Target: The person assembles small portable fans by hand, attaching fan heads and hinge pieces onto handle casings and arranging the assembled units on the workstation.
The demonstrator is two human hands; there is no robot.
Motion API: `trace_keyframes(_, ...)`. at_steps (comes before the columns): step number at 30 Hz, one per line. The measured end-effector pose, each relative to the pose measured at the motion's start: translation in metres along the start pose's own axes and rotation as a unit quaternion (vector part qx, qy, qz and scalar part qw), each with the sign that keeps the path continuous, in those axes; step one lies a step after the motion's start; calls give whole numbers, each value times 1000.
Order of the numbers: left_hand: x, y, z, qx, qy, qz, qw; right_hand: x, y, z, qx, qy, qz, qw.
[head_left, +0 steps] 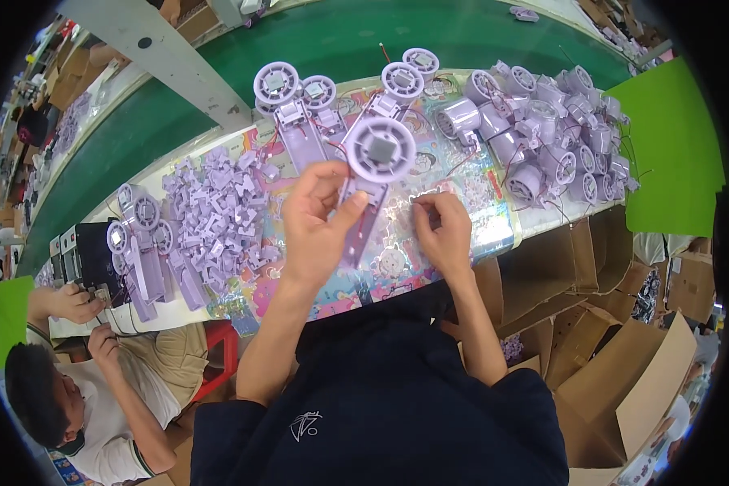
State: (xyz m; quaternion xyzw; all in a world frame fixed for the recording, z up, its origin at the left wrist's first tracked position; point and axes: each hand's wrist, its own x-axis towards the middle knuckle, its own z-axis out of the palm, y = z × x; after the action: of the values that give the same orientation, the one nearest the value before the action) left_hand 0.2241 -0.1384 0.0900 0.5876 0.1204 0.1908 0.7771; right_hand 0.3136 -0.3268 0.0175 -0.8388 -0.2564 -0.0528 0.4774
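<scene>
My left hand is closed on a lavender plastic fan housing, gripping it just below its round head. The spoked head has a grey square at its centre, and the long open handle points down toward me; thin red wires show along it. My right hand hovers close to the right of that handle, its fingers curled together; whatever they may hold cannot be made out. Past my left hand, similar fan housings lie side by side with their round heads away from me, more of them slightly to the right.
Small lavender plastic pieces are heaped left on the colourful mat. Many round lavender heads with wires pile up at right. Cardboard boxes stand below right. A co-worker sits at left, near more housings. A metal post rises beyond.
</scene>
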Motion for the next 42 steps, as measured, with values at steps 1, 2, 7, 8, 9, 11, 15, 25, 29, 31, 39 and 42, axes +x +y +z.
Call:
trace_keyframes(1, 7, 7, 1, -17, 8, 2, 1000, 0, 0, -1, 10, 4, 24, 1000)
trace_keyframes(2, 15, 10, 0, -12, 16, 26, 999, 0, 0, -2, 9, 8, 23, 1000)
trace_keyframes(7, 49, 34, -6, 14, 97, 81, 992, -2, 9, 0, -18, 11, -30, 999)
trace_keyframes(8, 51, 36, -8, 23, 115, 81, 990, -2, 9, 0, -19, 7, -32, 999)
trace_keyframes(9, 50, 38, -12, 33, 133, 82, 987, -2, 8, 0, -19, 9, -33, 999)
trace_keyframes(11, 44, 36, -16, 39, 149, 91, 984, -3, 8, 0, -20, 4, -27, 999)
trace_keyframes(15, 12, 23, -28, 73, 216, 62, 972, -2, 6, 0, -43, 1, -44, 998)
trace_keyframes(25, -13, -29, -9, 259, -23, 47, 965, -2, 7, 1, -6, 18, 7, 1000)
trace_keyframes(29, 21, -47, 35, 328, -80, 53, 940, -5, 15, -5, 12, 105, 62, 992)
trace_keyframes(31, 39, -58, 53, 355, -75, 30, 931, -5, 19, -2, 28, 113, 67, 991)
trace_keyframes(39, 42, -63, 62, 371, 10, 196, 908, 4, 2, -8, -65, 1, -35, 997)
trace_keyframes(42, 7, -49, 44, 414, 26, 295, 861, 8, -2, -6, -97, -7, -82, 992)
